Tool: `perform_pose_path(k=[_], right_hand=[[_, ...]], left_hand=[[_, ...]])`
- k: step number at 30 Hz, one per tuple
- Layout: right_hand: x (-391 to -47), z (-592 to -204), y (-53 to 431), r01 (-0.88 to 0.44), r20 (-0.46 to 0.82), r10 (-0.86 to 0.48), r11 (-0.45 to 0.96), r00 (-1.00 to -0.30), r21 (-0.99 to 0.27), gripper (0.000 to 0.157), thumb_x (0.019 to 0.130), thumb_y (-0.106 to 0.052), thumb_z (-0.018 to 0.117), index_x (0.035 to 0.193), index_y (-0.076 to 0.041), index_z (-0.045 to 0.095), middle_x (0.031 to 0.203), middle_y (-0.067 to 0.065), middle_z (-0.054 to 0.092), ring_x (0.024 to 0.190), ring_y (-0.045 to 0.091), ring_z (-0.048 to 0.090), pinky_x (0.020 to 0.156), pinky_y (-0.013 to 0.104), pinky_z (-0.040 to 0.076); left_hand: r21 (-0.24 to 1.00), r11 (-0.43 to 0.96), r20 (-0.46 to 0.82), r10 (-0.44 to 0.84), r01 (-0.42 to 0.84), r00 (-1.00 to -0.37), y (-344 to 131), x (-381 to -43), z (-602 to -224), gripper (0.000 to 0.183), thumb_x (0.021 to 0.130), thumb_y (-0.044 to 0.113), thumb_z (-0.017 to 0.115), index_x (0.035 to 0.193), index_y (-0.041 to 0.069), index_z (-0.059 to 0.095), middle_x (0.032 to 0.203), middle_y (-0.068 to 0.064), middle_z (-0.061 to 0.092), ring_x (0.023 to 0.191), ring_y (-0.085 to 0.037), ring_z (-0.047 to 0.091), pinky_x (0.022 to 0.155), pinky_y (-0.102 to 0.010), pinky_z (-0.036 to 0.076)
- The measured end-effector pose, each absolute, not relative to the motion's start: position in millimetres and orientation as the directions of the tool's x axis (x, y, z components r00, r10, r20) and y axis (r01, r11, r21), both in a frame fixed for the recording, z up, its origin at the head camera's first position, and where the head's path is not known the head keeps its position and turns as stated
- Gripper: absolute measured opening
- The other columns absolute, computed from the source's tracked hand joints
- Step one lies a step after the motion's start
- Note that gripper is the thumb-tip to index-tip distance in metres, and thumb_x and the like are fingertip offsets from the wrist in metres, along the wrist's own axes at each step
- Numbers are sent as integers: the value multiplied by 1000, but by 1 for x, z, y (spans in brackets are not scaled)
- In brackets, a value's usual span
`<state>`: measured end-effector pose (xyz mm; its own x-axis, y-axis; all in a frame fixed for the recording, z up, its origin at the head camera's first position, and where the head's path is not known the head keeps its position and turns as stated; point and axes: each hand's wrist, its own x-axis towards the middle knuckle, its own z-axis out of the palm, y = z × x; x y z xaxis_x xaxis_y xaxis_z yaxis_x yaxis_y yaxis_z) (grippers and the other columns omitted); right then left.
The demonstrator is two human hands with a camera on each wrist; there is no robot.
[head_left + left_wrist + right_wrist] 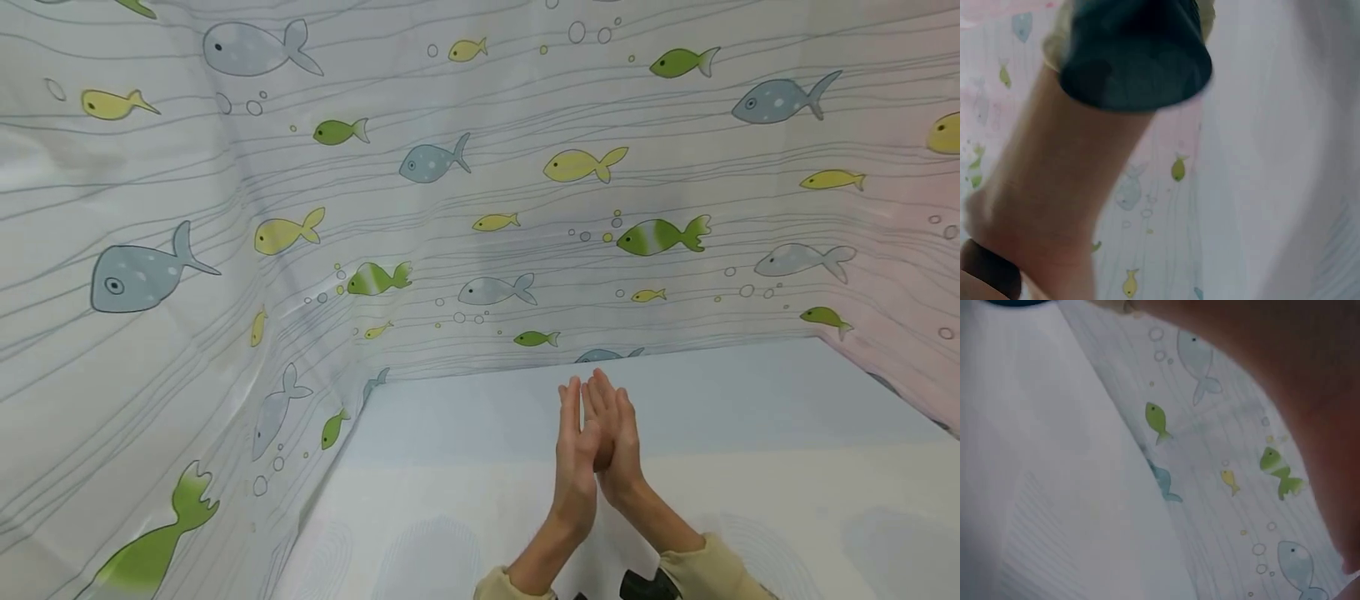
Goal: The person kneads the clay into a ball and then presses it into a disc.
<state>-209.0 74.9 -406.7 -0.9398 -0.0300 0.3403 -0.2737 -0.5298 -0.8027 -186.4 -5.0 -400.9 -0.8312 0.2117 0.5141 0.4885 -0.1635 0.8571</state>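
Observation:
In the head view my left hand (576, 458) and right hand (624, 450) are raised upright in front of me, the palms facing and the heels of the hands close together. Their straight fingers point up, and the two hands overlap at the middle. No object shows in either hand; the space between the palms is mostly hidden. A bare forearm (1066, 156) fills much of the left wrist view, with a dark rounded device (1138, 69) above it. Along the right side of the right wrist view runs blurred bare skin (1329, 425).
Below the hands lies a white and pale blue tabletop (450, 425) with faint rounded patterns. A fish-printed curtain (420, 225) surrounds its back and sides. Beige sleeves (708, 567) cover the forearms, and a black wrist-worn device (648, 585) shows at the bottom edge.

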Motion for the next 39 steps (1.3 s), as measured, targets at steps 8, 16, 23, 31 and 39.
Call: perform_pose_path(k=[8, 16, 23, 31, 39], right_hand=[[-189, -401, 64, -283, 352, -69, -464, -933, -840, 69, 104, -52, 6, 160, -14, -3, 167, 2, -3, 153, 21, -2, 121, 26, 12], [-177, -392, 55, -279, 336, -37, -474, -941, -835, 67, 105, -51, 8, 160, -15, -4, 167, 2, -1, 153, 20, 1, 115, 16, 18], [-171, -389, 53, -294, 358, -43, -484, -933, -824, 69, 105, -49, 8, 159, -8, -6, 166, 8, -2, 153, 26, 1, 113, 13, 21], [-164, -389, 50, -272, 366, -91, -511, -926, -816, 67, 105, -49, 5, 158, -11, -10, 166, 8, -6, 153, 27, 0, 110, 12, 26], [-160, -389, 46, -266, 394, -137, -535, -909, -802, 66, 106, -47, 5, 157, -10, -16, 164, 12, -14, 152, 30, -8, 107, 13, 27]], left_hand=[[859, -171, 501, 91, 482, -860, -2, -201, -413, 57, 103, 29, 39, 157, 18, 24, 164, 2, 18, 153, -22, 1, 121, -51, 4], [816, -229, 551, 26, 531, -834, -3, -209, -408, 56, 104, 27, 33, 157, 12, 23, 165, -6, 13, 153, -25, -1, 119, -23, 13], [803, -233, 559, -22, 548, -829, -6, -213, -401, 57, 103, 30, 30, 156, 12, 27, 164, -7, 17, 153, -28, 1, 119, -55, 8], [805, -180, 565, -57, 565, -823, -14, -220, -393, 60, 103, 34, 30, 156, 8, 26, 164, -8, 17, 152, -30, 6, 119, -57, 10], [802, -163, 569, -85, 575, -818, -23, -231, -386, 59, 103, 33, 30, 157, 10, 24, 163, -4, 21, 151, -22, 14, 121, -44, 16]])
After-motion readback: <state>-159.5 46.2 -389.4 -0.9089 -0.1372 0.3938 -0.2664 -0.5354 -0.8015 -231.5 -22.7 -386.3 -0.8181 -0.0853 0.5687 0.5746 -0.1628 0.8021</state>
